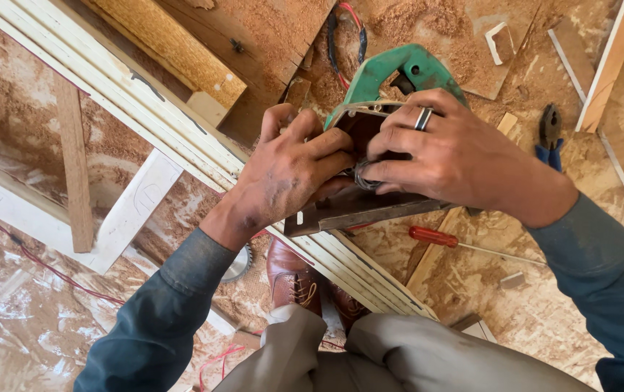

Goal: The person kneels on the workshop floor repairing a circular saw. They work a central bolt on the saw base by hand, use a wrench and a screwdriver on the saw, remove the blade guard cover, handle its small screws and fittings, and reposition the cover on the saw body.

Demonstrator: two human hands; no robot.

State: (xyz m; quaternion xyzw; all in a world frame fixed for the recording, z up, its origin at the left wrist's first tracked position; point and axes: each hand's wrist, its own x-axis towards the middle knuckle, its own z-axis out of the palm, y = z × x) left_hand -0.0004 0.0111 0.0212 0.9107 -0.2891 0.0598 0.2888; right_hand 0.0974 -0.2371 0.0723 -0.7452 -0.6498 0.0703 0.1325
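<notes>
Your left hand point(290, 170) and right hand point(443, 149) both close on the green power tool point(392, 76), tilted base-up over the white moulding strip point(145, 101), exposing its underside to your fingertips point(370, 170). A red-handled screwdriver point(435, 237) lies just below on the sawdust-covered floor point(530, 312).

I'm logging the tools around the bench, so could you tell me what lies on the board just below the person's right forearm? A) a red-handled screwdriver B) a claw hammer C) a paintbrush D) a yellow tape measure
A: a red-handled screwdriver lies on the sawdust-covered board just below the right hand.
</notes>
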